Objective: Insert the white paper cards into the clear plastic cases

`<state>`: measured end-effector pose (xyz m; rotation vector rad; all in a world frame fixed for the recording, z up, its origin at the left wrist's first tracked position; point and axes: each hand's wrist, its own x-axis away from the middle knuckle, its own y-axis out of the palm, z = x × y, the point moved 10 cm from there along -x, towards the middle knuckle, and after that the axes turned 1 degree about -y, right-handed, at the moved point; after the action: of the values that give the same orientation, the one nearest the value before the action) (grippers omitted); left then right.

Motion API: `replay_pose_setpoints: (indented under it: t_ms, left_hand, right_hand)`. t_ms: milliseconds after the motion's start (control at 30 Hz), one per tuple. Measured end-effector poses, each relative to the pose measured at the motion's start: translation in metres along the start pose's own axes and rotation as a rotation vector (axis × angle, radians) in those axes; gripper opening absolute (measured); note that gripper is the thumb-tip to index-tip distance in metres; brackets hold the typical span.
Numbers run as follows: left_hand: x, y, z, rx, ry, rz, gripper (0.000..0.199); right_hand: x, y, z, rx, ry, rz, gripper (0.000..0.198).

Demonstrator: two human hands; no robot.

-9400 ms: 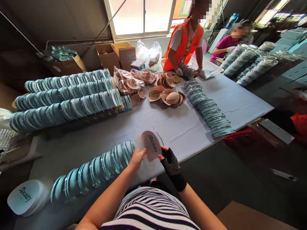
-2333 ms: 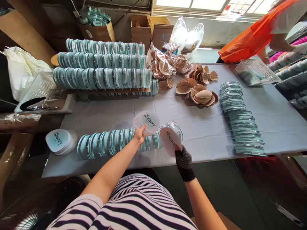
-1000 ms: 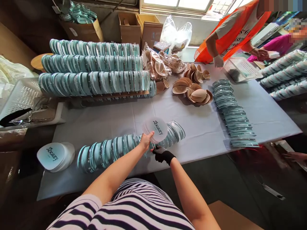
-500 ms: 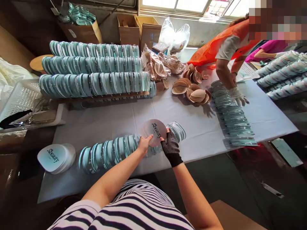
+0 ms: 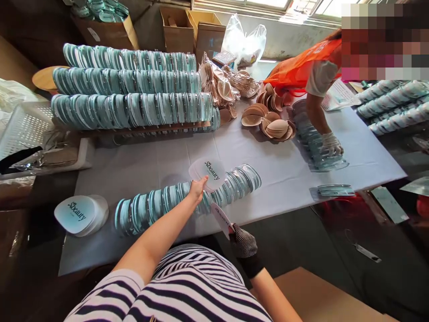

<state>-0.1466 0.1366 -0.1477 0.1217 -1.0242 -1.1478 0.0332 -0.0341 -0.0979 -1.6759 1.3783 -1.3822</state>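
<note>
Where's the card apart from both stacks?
Head view, lower centre: the card is in the gloved right hand, below and right of the stack in the left hand.

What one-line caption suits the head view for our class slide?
Left hand holding printed cards, gloved right hand holding another card, near a row of discs.
</note>
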Motion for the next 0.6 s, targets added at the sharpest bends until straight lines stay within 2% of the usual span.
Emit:
replay_pose_setpoints:
  t_ms: [67, 200, 367, 600]
  left_hand:
    - [0.0, 0.001, -0.001, -0.02, 0.016, -0.015, 0.043]
    - [0.0, 0.002, -0.005, -0.059, 0.019, -0.018, 0.041]
    - [-0.002, 0.007, -0.005, -0.052, 0.041, -0.044, 0.042]
    - [-0.007, 0.005, 0.007, -0.007, 0.066, 0.006, 0.035]
  right_hand:
    - [-0.002, 0.009, -0.008, 0.099, 0.036, -0.066, 0.033]
    - [-0.013, -0.006, -0.018, 0.185, 0.05, -0.052, 0.031]
    - [-0.014, -0.01, -0.023, 0.159, 0.027, -0.076, 0.029]
    - [-0.022, -0.001, -0.031, 0.136, 0.047, -0.169, 0.029]
